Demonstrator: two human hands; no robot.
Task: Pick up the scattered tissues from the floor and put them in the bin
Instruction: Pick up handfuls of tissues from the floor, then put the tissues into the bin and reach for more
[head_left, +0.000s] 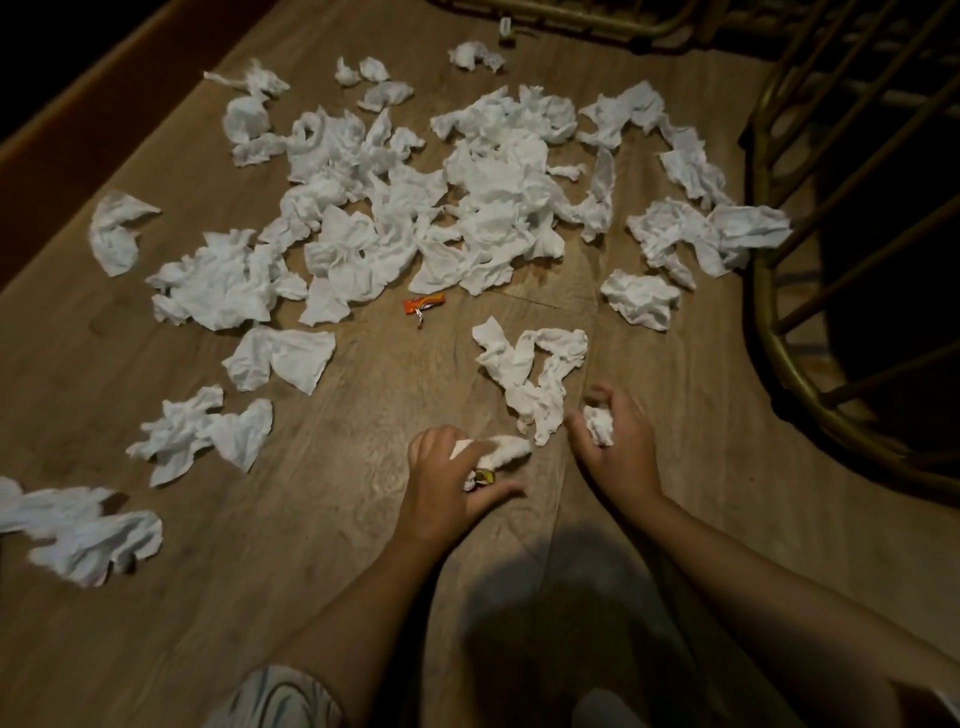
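Note:
Several crumpled white tissues lie scattered over the wooden floor, with the densest heap (483, 187) in the middle. My left hand (447, 488) grips a white tissue (506, 448) together with a small yellowish scrap near the floor. My right hand (618, 441) is curled around a small balled tissue (598, 425). Just ahead of both hands lies a twisted tissue (530, 374). No bin is in view.
An orange wrapper (423, 305) lies in front of the heap. A brass-coloured metal frame (779, 332) curves along the right side and another runs across the top. More tissues sit at the left (88, 535). A dark raised edge borders the floor's left side.

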